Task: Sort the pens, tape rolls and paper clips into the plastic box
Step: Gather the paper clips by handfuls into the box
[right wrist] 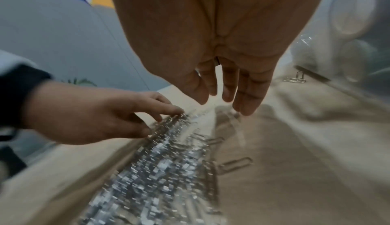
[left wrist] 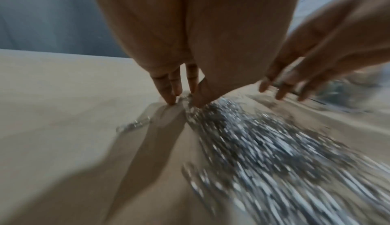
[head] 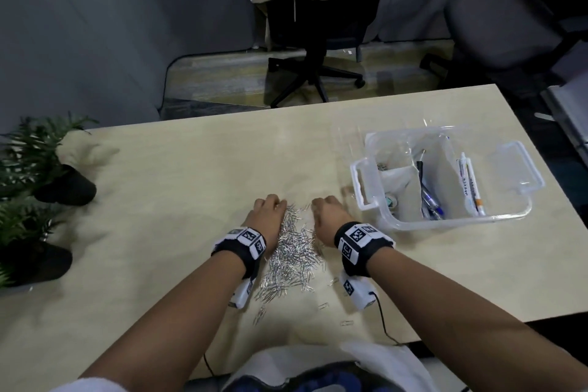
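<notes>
I have my left hand [head: 265, 215] and my right hand [head: 327, 216] flanking the paper clips [head: 294, 251], a loose silver heap on the table [head: 178, 169] in front of me. Both hands are open, fingers straight and pointing down, fingertips [left wrist: 172, 101] touching the table at the far edge of the heap; neither holds anything. The plastic box [head: 521, 169] sits to my right, near but apart from the heap, with pens [head: 429, 200] already in it. Tape rolls show through its wall in the right wrist view, though blurred.

My read: the clips are light, stiff and slippery, so they scatter rather than clump; a few strays [head: 346, 323] already lie near the table edge. I judge that pinching singles is slow. Better to rake the heap together and scoop from both sides, palms cupped low against the table.
</notes>
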